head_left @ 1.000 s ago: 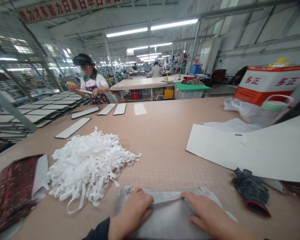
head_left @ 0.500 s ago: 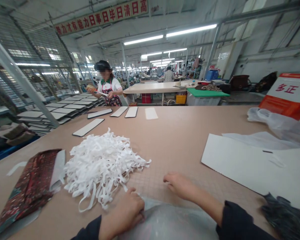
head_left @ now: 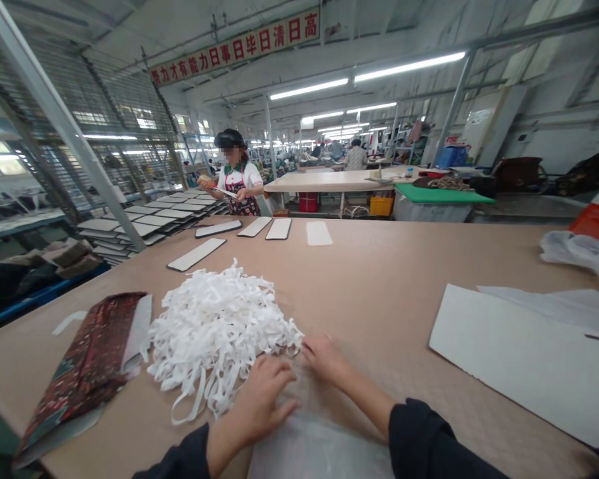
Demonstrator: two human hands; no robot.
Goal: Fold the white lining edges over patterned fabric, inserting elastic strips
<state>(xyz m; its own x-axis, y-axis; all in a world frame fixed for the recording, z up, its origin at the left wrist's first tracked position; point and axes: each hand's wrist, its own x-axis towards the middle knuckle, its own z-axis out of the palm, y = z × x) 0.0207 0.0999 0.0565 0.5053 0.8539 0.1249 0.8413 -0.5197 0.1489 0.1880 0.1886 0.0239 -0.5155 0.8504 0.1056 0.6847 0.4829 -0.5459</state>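
Note:
A big loose heap of narrow white strips (head_left: 219,326) lies on the brown table in front of me. My left hand (head_left: 267,392) is at the heap's near right edge, fingers apart and holding nothing. At the heap's right tip, the bent, close-together fingers of my right hand (head_left: 327,359) touch the strips. Its fingertips are partly hidden, so what they grip I cannot make out. Below both hands, at the bottom edge, lies a translucent plastic sheet or bag (head_left: 319,452).
Left of the heap is a dark red patterned folded piece (head_left: 87,366). A large white board (head_left: 524,359) lies on the right, with a crumpled plastic bag (head_left: 579,253) behind it. White panels (head_left: 197,254) line the far side. A co-worker (head_left: 237,176) stands beyond the table.
My right hand has moved left to the heap's tip. The left hand has let go of the plastic and spread its fingers. The view has turned slightly left.

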